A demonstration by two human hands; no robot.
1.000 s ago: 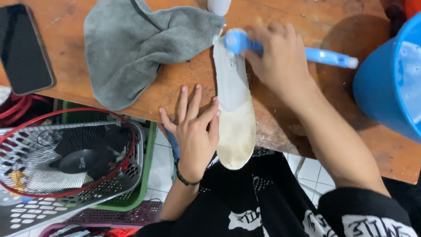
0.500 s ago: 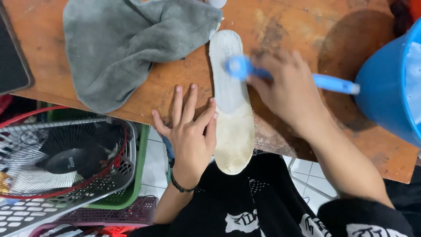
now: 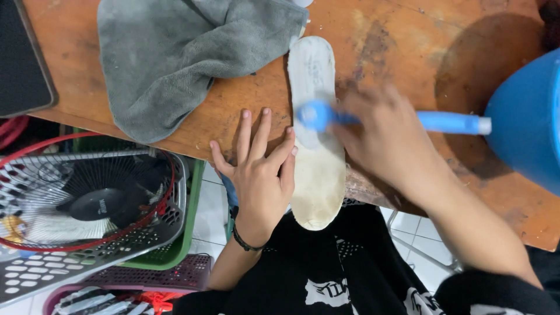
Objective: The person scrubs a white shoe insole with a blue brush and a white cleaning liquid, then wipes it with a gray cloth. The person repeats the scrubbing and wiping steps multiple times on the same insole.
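On the worn brown wooden desk [image 3: 396,35] there's a long off-white shoe insole [image 3: 318,175] lying lengthwise, its dirty heel end hanging past the desk's near edge over the person's lap. The left hand [image 3: 259,175] lies flat with fingers spread, pressing just beside the insole and touching its left edge. The right hand [image 3: 388,137] is closed around a blue plastic brush [image 3: 408,119], whose head sits on the middle of the insole; that hand's pretty blurry, so the fingers are hard to make out. A crumpled grey cloth [image 3: 175,52] sits at the insole's top left, touching its toe. A blue plastic bucket [image 3: 525,122] is cut off at the right edge, and a flat black thing [image 3: 23,58] is cut off on the left. Below the desk sits a grey perforated basket [image 3: 116,245] with a fan grille in it.
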